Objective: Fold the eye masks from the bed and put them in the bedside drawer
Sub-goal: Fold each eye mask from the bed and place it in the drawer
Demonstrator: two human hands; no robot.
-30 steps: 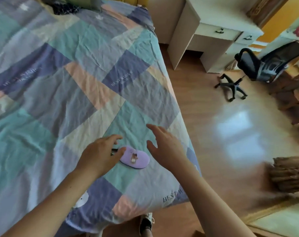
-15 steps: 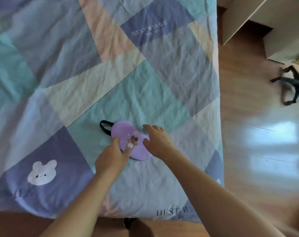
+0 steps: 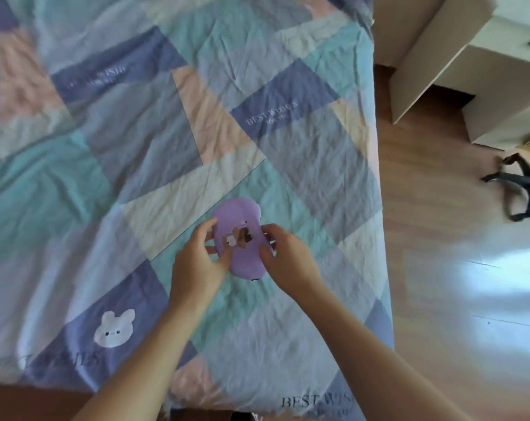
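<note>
A purple eye mask [image 3: 239, 218] with a small printed figure lies lengthwise on the patchwork bedspread [image 3: 136, 147], near the bed's foot. My left hand [image 3: 197, 262] pinches its left edge with thumb and fingers. My right hand [image 3: 288, 256] grips its right edge, thumb on top. A dark bit of the strap peeks out under the mask's near end. No drawer is in view.
The bed's right edge runs along a wooden floor [image 3: 455, 268]. A white desk [image 3: 439, 56] stands at the upper right, and a black chair base [image 3: 518, 189] sits on the floor beside it. A shoe tip shows at the bed's foot.
Both hands have closed on the mask's two sides and turned it from lying across to lying lengthwise. The strap loop seen at its left end is now hidden.
</note>
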